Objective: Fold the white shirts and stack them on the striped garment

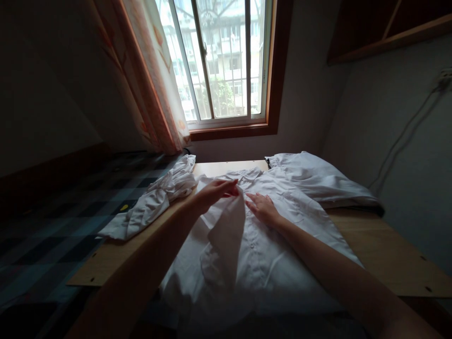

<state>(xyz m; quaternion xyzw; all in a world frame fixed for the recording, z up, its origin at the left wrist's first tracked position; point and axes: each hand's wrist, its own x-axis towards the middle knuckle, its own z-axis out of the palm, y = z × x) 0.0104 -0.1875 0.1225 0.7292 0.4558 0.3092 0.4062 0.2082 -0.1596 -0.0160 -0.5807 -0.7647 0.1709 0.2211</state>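
A white button-up shirt [254, 263] lies spread over a wooden board [384, 245], its collar toward the window and its lower part hanging toward me. My left hand [221, 190] pinches the edge of one front panel and holds it lifted, so the cloth drops in a fold below the fingers. Flat on the other front panel, beside the row of buttons, rests my right hand [263, 207] with its fingers stretched out. One sleeve lies bunched along the board's left side.
Blue-and-black checked bedding [60, 235] lies left of the board. More white cloth [318, 179] is heaped at the back right, with something dark under it. Behind stand a window [226, 66] and an orange-patterned curtain [141, 70]. A cord [402, 132] hangs along the right wall.
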